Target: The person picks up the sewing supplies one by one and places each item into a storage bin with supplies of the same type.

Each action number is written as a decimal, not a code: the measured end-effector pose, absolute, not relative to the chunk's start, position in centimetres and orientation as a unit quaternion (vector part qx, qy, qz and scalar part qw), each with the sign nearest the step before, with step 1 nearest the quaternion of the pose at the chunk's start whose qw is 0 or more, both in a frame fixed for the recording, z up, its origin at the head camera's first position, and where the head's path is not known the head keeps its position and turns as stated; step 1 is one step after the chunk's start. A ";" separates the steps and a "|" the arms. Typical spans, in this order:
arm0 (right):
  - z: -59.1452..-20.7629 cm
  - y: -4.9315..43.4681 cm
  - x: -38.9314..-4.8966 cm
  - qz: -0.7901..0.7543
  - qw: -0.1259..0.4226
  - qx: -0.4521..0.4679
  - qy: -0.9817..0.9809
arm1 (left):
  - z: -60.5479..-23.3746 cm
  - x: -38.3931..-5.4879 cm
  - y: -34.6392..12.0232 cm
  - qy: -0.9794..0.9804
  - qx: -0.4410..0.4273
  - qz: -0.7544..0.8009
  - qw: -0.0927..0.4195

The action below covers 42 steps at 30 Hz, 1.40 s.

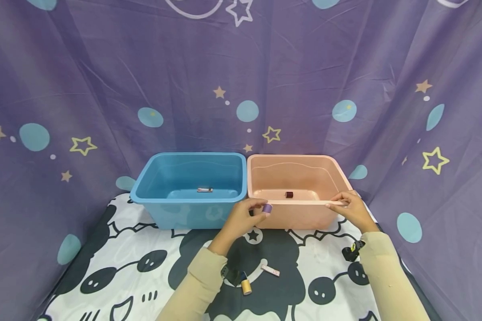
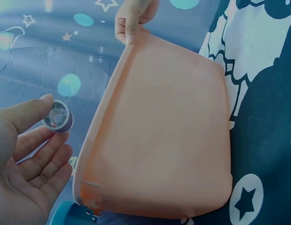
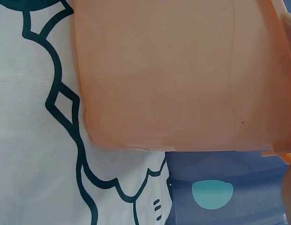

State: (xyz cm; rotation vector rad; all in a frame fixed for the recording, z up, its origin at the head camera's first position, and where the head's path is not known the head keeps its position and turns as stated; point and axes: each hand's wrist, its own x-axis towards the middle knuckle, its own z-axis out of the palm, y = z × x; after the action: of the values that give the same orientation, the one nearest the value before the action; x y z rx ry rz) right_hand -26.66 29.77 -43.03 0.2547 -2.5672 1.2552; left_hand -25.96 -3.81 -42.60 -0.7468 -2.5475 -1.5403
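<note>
Spool (image 1: pixel 267 208) pinched; peach bin (image 1: pixel 301 217) gripped

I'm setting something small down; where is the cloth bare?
Most room: the cloth in front of the blue bin, left of the left sleeve. A smaller patch lies between the pale stick and the right sleeve. Crowded: around the yellow cylinder by the left sleeve, and along the front of the peach bin, where the left hand and right hand are.
</note>
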 end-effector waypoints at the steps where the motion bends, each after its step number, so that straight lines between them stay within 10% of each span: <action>1: -42.6 29.5 -26.3 0.433 0.135 0.088 -0.887 | -42.4 -26.0 -3.7 -0.830 -0.240 -0.503 0.033; 42: -45.4 31.6 -28.6 0.427 0.131 0.098 -0.889 | -41.0 -29.4 -2.0 -0.844 -0.211 -0.489 0.066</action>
State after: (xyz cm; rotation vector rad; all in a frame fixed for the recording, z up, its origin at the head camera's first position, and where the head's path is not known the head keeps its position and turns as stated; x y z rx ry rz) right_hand -28.63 31.64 -45.39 0.2857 -2.5814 1.2406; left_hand -29.40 -1.98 -41.03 -0.6365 -2.5457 -1.4750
